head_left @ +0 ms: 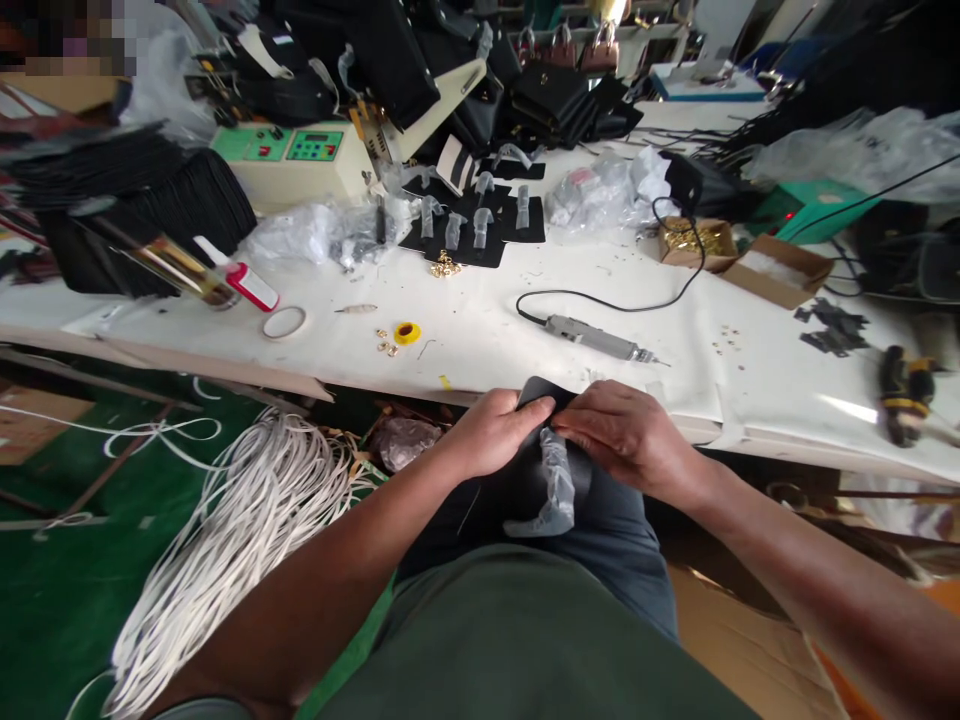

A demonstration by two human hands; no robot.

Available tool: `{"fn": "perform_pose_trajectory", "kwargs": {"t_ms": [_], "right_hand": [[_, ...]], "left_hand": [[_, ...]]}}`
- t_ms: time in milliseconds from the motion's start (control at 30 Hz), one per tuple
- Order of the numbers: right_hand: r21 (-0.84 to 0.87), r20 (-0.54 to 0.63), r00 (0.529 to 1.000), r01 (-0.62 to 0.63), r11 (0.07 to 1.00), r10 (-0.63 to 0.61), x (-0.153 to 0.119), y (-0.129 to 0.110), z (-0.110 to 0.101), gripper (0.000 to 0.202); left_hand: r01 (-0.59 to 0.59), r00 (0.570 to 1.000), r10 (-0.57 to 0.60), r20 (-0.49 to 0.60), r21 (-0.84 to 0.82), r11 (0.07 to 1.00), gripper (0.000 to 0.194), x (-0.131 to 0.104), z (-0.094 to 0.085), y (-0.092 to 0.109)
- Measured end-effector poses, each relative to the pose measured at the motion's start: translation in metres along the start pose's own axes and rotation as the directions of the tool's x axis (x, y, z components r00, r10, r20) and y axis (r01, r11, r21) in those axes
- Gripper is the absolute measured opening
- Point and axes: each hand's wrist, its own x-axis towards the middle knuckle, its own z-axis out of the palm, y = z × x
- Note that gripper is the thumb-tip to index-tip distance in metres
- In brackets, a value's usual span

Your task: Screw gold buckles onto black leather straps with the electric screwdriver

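Over my lap, at the table's front edge, my left hand [496, 432] is closed on a black leather-like panel [541, 393], thumb on top. A bent piece wrapped in clear plastic [559, 485] hangs down from the panel towards my legs. My right hand [628, 432] has its fingers pinched together against the panel, by the upper end of the wrapped piece. Whatever lies between those right fingertips is hidden. Beyond the hands, a grey corded rotary hand tool [596, 338] lies on the table.
Several similar black panels with wrapped pieces [480, 250] lie at the back, gold fittings [445, 265] before them. A yellow tape roll [407, 333], a red bottle [255, 287], and a box of gold parts [697, 243] are on the white table [465, 345]. White cords [247, 530] hang at left.
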Motion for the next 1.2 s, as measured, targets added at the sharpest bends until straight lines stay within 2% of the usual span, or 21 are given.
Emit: {"fn": "perform_pose_trajectory", "kwargs": {"t_ms": [67, 200, 433, 533, 600, 667, 733, 767, 833, 900, 933, 967, 1033, 1067, 1133, 1167, 1200], "right_hand": [[0.115, -0.103, 0.986, -0.120, 0.986, 0.132, -0.002, 0.001, 0.004, 0.014], [0.250, -0.239, 0.902, -0.300, 0.920, 0.359, -0.007, -0.002, 0.012, 0.012], [0.249, -0.384, 0.780, -0.428, 0.869, 0.494, -0.007, -0.007, 0.005, 0.017], [0.255, -0.459, 0.683, -0.510, 0.821, 0.567, -0.012, -0.008, 0.001, 0.026], [0.383, -0.410, 0.598, -0.572, 0.725, 0.689, -0.019, -0.011, 0.004, 0.038], [0.597, -0.189, 0.543, -0.598, 0.535, 0.818, -0.028, -0.016, 0.012, 0.041], [0.757, 0.046, 0.510, -0.579, 0.303, 0.859, -0.034, -0.023, 0.023, 0.033], [0.804, 0.103, 0.486, -0.555, 0.215, 0.868, -0.035, -0.027, 0.028, 0.034], [0.862, 0.082, 0.398, -0.489, 0.136, 0.914, -0.032, -0.030, 0.036, 0.044], [0.888, 0.011, 0.308, -0.441, 0.132, 0.951, -0.026, -0.029, 0.040, 0.048], [0.888, -0.008, 0.286, -0.438, 0.139, 0.958, -0.023, -0.026, 0.040, 0.049], [0.881, -0.017, 0.287, -0.450, 0.150, 0.958, -0.021, -0.023, 0.039, 0.048], [0.831, -0.061, 0.326, -0.507, 0.230, 0.943, -0.019, -0.018, 0.035, 0.042], [0.780, -0.130, 0.348, -0.543, 0.312, 0.929, -0.020, -0.017, 0.033, 0.041], [0.586, -0.356, 0.405, -0.605, 0.539, 0.842, -0.025, -0.019, 0.029, 0.043], [0.446, -0.468, 0.454, -0.620, 0.646, 0.758, -0.028, -0.023, 0.027, 0.040], [0.299, -0.537, 0.524, -0.615, 0.730, 0.661, -0.031, -0.027, 0.026, 0.034]], "left_hand": [[-0.015, 1.000, 0.014, -0.014, -0.091, 0.996, 0.050, 0.002, 0.002, -0.001], [-0.036, 0.999, 0.033, -0.019, -0.220, 0.975, 0.045, 0.003, 0.008, -0.002], [-0.051, 0.998, 0.042, -0.038, -0.310, 0.949, 0.043, 0.006, 0.016, -0.001], [-0.028, 0.996, -0.006, -0.084, -0.401, 0.916, 0.044, 0.009, 0.017, -0.002], [-0.008, 0.991, -0.059, -0.116, -0.508, 0.861, 0.047, 0.013, 0.016, -0.001], [0.003, 0.984, -0.117, -0.136, -0.642, 0.767, 0.050, 0.020, 0.013, 0.001], [0.032, 0.975, -0.189, -0.119, -0.761, 0.648, 0.050, 0.026, 0.012, 0.001], [0.051, 0.970, -0.220, -0.099, -0.806, 0.590, 0.048, 0.028, 0.012, 0.001], [0.095, 0.968, -0.248, -0.039, -0.859, 0.504, 0.047, 0.027, 0.018, -0.001], [0.147, 0.975, -0.219, 0.046, -0.869, 0.472, 0.050, 0.019, 0.027, -0.005], [0.172, 0.976, -0.198, 0.085, -0.861, 0.479, 0.052, 0.014, 0.033, -0.007], [0.195, 0.976, -0.185, 0.116, -0.845, 0.498, 0.053, 0.009, 0.038, -0.009], [0.194, 0.977, -0.186, 0.107, -0.810, 0.553, 0.051, -0.002, 0.047, -0.012], [0.171, 0.979, -0.188, 0.073, -0.795, 0.582, 0.048, -0.005, 0.049, -0.014], [0.095, 0.983, -0.183, -0.032, -0.759, 0.644, 0.045, -0.010, 0.050, -0.015], [0.057, 0.981, -0.176, -0.088, -0.730, 0.681, 0.044, -0.012, 0.049, -0.015], [0.022, 0.976, -0.166, -0.144, -0.688, 0.725, 0.044, -0.012, 0.047, -0.015]]}}
